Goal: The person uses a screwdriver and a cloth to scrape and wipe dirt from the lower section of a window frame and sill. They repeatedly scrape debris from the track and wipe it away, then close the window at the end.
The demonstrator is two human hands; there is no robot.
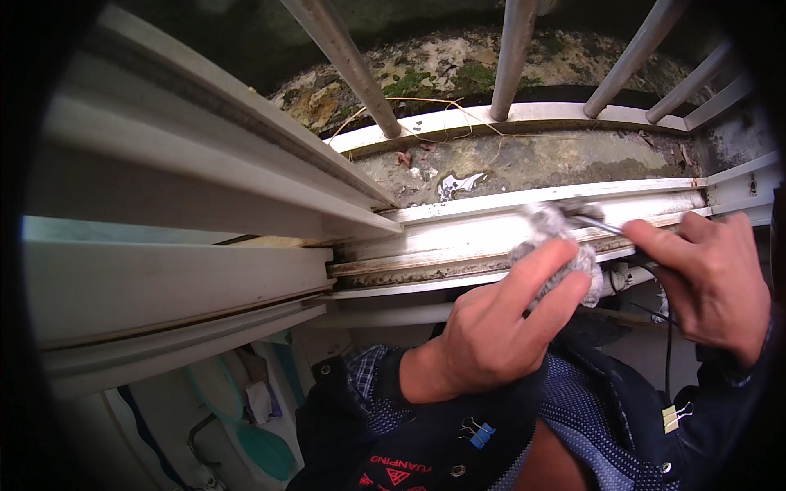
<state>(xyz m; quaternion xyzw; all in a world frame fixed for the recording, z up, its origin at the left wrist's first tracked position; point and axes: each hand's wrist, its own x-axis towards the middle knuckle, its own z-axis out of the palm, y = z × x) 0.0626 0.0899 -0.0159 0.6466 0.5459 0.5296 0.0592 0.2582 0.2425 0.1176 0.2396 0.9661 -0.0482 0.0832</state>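
My left hand pinches a crumpled grey-and-white cloth over the lower track of a white sliding-window frame. Part of the cloth is blurred above the fingers. In my right hand is a thin metal tool, its shaft pointing left into the cloth; the handle is hidden in the fist. Dark grime lines the track groove left of the cloth.
Window sashes stand at the left. Beyond the frame lie a wet concrete ledge and metal bars. Under the sill runs a white pipe. A black cable hangs by my right wrist. A teal-green object is below left.
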